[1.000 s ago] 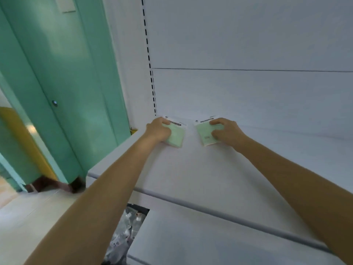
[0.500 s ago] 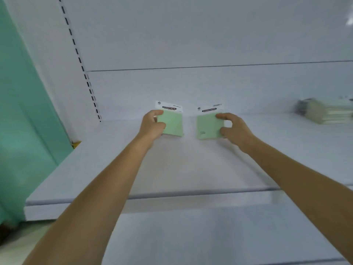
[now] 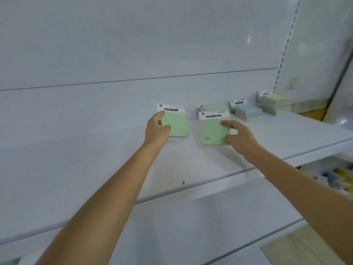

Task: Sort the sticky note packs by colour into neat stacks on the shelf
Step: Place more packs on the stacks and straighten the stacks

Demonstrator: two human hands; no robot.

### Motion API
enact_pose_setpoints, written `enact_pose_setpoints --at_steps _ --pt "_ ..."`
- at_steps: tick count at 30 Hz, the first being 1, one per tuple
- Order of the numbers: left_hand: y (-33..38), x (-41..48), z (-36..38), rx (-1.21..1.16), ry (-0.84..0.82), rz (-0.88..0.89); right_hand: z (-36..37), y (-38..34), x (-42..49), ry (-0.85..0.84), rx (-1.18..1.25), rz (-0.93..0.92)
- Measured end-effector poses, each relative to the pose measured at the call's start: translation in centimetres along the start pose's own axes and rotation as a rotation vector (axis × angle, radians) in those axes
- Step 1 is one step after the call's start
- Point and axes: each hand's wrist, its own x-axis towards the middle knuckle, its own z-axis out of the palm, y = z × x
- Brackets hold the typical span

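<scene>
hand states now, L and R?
Left hand: closed, gripping the left green pack by its left edge.
Right hand: closed, pinching the right green pack by its right edge.

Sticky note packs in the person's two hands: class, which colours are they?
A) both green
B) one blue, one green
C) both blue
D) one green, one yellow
A: the left hand grips the left green pack and the right hand pinches the right green pack; the blue stack lies apart on the shelf.
</scene>
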Motion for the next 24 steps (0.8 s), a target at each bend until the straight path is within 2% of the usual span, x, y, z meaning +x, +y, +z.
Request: enact_pose_setpoints --at_steps 4,8,17,24 --pt "0.6 0.8 5.7 -0.029 0.031 -0.022 -5.7 3.6 2.8 0.023 0.009 0.016" --pt "0.6 1.8 8.5 -0.020 0.078 -0.066 -7.7 5.4 5.6 0.006 0.060 0.018" --pt "1.1 7.9 9.7 -0.102 0.194 -0.084 -6.5 4.1 14.1 0.046 0.177 -0.049" --pt "1.2 10.7 10.3 -0.174 0.244 -0.067 -3.5 1.9 19.3 -0.082 0.127 -0.061"
